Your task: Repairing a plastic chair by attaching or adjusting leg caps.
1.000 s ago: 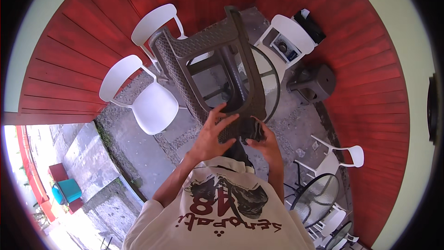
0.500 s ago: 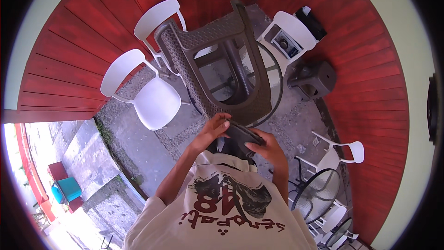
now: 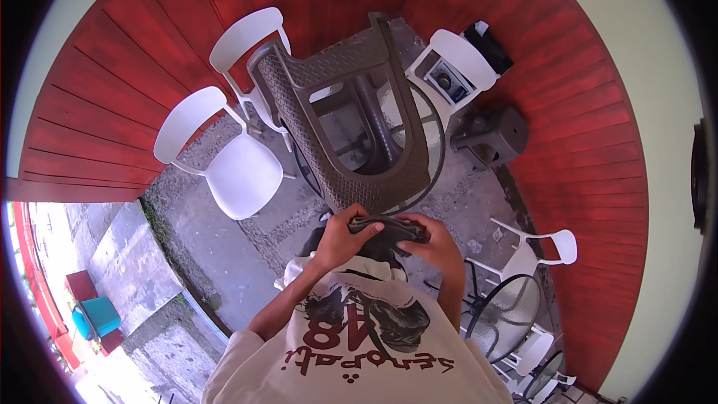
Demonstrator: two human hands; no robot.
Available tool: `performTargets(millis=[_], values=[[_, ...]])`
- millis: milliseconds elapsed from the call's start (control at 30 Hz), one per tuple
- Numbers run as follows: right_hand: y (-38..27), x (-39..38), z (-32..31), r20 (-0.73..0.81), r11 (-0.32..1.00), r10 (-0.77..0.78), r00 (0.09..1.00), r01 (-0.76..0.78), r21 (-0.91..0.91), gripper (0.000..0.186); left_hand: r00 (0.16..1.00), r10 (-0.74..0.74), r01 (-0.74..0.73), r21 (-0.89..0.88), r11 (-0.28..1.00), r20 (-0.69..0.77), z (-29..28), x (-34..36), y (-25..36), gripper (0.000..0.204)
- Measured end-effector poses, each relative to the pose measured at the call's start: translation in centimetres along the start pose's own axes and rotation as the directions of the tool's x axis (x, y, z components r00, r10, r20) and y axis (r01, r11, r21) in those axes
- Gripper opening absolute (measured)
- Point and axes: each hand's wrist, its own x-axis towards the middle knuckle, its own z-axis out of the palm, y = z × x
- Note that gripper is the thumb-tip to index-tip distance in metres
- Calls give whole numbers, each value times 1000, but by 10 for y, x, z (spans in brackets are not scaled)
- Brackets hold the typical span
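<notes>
A dark grey folded cloth (image 3: 390, 229) is stretched between my hands, close in front of my shirt. My left hand (image 3: 345, 239) pinches its left end with thumb and fingers. The fingers of my right hand (image 3: 436, 245) are closed round the right end. Just beyond the cloth, a brown plastic chair with a woven pattern (image 3: 303, 133) rests, turned over, on a round glass table (image 3: 443, 138). Neither hand touches the chair.
White chairs (image 3: 243, 179) stand left of the table. Another white chair (image 3: 467, 60) at the far right bears a boxed device (image 3: 447, 81). Near it is a brown stool (image 3: 501, 135). A smaller glass table (image 3: 508, 310) stands at lower right. Red walls (image 3: 591, 142) curve around.
Both hands have come nearer my body with the cloth. It now looks more bunched and lies more level. My view has shifted slightly.
</notes>
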Motion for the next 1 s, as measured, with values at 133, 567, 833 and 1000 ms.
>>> performTargets(millis=[133,567,833,1000], values=[[32,27,27,-360,878,-54,932,-127,-462,61,995,34,-18,172,985,-90,16,8,-5,30],[98,39,7,-420,987,-72,904,124,98,64,993,-19,5,-121,993,-117,-52,47,-22,39],[90,56,-80,-667,974,-207,716,82,-213,41,812,-109,-46,-249,967,-574,-63,107,-115,59],[75,70,-35,-594,700,-537,599,-77,-710,37,828,-304,128,-368,921,-472,-49,122,-128,78]])
